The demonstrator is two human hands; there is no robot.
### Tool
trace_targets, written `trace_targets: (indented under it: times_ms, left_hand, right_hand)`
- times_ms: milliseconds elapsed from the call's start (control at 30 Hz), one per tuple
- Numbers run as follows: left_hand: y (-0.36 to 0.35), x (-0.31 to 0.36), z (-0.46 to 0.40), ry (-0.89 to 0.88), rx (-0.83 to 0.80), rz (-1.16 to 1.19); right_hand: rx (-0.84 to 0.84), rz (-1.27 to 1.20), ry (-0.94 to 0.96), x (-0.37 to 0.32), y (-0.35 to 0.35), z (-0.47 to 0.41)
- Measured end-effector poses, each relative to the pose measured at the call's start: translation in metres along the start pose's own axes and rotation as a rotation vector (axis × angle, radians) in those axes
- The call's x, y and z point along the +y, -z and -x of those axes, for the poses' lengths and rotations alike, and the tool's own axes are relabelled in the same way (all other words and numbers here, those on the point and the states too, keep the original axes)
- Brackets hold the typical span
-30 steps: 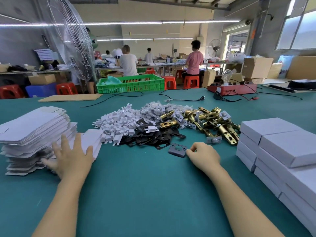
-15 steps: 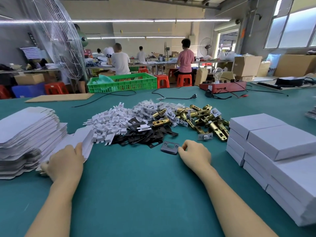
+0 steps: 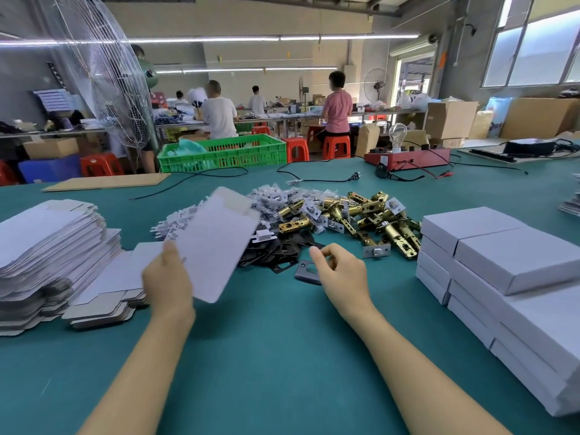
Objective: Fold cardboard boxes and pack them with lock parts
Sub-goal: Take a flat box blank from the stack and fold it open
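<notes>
Holding a flat white box blank (image 3: 216, 246) tilted up off the green table (image 3: 266, 340), the left hand (image 3: 168, 285) grips it by its lower left edge, thumb on the near face, so that the blank hangs in front of the heap of parts. The right hand (image 3: 340, 273) hovers just above the table with fingers loosely curled and thumb and forefinger nearly meeting; nothing shows between them, and a dark grey strike plate (image 3: 306, 273) lies flat on the table just to its left. Behind both hands, mid-table, the parts are heaped together: small white plastic pieces (image 3: 175, 219) on the left, black plates (image 3: 282, 249) in front, brass latch bolts (image 3: 370, 218) on the right. Toward the left edge stands a tall stack of unfolded blanks (image 3: 47, 246), with a lower stack (image 3: 110, 290) spread beside it, nearer the left hand. Along the right edge sit folded white boxes (image 3: 508, 268), stacked several layers deep. At the far edge rest a green crate (image 3: 226, 155), a sheet of brown cardboard (image 3: 106, 182), a black cable (image 3: 314, 177) with its plug, and a red base carrying a light bulb (image 3: 398, 135).
</notes>
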State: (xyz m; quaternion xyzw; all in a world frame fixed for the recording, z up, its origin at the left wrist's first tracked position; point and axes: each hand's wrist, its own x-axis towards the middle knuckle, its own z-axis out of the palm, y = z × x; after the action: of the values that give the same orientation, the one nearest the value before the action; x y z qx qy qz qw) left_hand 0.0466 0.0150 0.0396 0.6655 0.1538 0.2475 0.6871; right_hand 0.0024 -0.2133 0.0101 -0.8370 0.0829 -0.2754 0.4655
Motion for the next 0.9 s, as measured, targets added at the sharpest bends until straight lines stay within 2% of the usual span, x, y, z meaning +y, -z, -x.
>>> trace_targets:
  times_ms: [33, 100, 233, 300, 367, 500, 567, 667, 733, 833, 900]
  left_hand:
    - [-0.011, -0.002, 0.012, 0.114, -0.098, 0.117]
    - [-0.028, -0.010, 0.035, 0.227, -0.306, 0.177]
    - [-0.037, -0.022, 0.061, 0.263, -0.635, 0.103]
    - [-0.035, -0.022, 0.064, 0.222, -0.737, 0.052]
    - [-0.035, -0.023, 0.066, 0.072, -0.746, -0.080]
    - [-0.039, -0.021, 0.082, -0.341, -0.710, -0.359]
    - [-0.041, -0.014, 0.089, -0.439, -0.780, -0.332]
    - [-0.042, -0.011, 0.091, -0.375, -0.899, -0.142]
    - [-0.043, -0.013, 0.084, -0.239, -0.834, 0.002]
    - [-0.039, -0.014, 0.078, 0.025, -0.769, 0.163]
    - [-0.035, -0.013, 0.074, 0.090, -0.764, 0.180]
  right_hand:
    - [-0.038, -0.156, -0.028, -0.006, -0.003, 0.002]
    - [-0.118, -0.406, -0.116, -0.014, -0.006, 0.005]
    - [-0.140, -0.574, -0.190, -0.013, -0.008, 0.004]
    - [-0.123, -0.623, -0.193, -0.012, -0.005, 0.004]
    - [-0.089, -0.660, -0.177, -0.012, -0.004, 0.004]
    - [-0.023, -0.659, -0.116, -0.020, -0.008, 0.005]
    - [-0.036, -0.655, -0.112, -0.028, -0.011, 0.006]
    - [-0.201, -0.741, -0.147, -0.041, -0.009, 0.008]
    - [-0.241, -0.654, -0.105, -0.046, -0.007, 0.008]
    - [-0.142, -0.504, 0.005, -0.046, -0.002, 0.003]
    - [-0.071, -0.402, 0.055, -0.044, 0.007, -0.003]
